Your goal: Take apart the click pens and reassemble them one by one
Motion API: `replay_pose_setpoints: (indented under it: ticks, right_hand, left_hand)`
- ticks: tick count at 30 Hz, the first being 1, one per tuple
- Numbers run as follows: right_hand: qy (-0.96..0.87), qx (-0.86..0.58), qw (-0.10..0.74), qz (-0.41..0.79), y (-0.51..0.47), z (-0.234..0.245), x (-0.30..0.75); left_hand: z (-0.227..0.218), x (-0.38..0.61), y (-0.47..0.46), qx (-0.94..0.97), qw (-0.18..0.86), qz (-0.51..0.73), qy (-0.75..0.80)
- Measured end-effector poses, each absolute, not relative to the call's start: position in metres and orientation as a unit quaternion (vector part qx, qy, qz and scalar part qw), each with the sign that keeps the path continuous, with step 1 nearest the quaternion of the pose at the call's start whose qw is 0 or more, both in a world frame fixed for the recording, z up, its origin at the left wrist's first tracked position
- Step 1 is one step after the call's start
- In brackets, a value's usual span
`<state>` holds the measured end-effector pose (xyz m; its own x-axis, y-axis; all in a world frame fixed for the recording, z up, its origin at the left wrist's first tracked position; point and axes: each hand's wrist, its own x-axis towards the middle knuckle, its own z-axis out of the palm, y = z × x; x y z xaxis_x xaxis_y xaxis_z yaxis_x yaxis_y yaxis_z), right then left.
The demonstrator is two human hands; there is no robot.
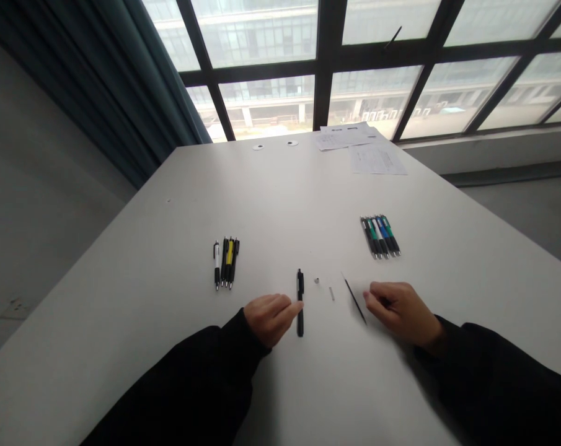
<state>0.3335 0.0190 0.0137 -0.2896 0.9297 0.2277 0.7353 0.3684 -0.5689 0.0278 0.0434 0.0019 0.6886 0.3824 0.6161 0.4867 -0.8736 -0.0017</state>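
Observation:
A black pen barrel with a clip lies lengthwise on the white table. My left hand rests just left of it, fingers curled, one fingertip reaching over the barrel's middle; whether it presses on it I cannot tell. To the barrel's right sit a small metallic pen tip and a thin spring. Farther right, a dark ink refill lies slanted on the table. My right hand is closed in a loose fist beside the refill, apart from it, with nothing visible in it.
Several pens, black, white and yellow, lie side by side at left. Another row of pens, green, blue, white and black, lies at right. Printed papers and two round white discs are at the far edge, before the window.

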Motion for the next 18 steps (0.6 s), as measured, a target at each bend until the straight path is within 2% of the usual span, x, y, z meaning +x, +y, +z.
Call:
replay_pose_setpoints:
  ticks: [11, 18]
  right_hand:
    - [-0.789, -0.518, 0.251, 0.214, 0.0195, 0.0168, 0.3325]
    - [-0.804, -0.514, 0.230, 0.192, 0.0187, 0.0180, 0.3337]
  left_hand:
    - [-0.0030, 0.0261, 0.0432, -0.921, 0.075, -0.296, -0.244]
    - [-0.0020, 0.0273, 0.0441, -0.915, 0.090, -0.313, -0.239]
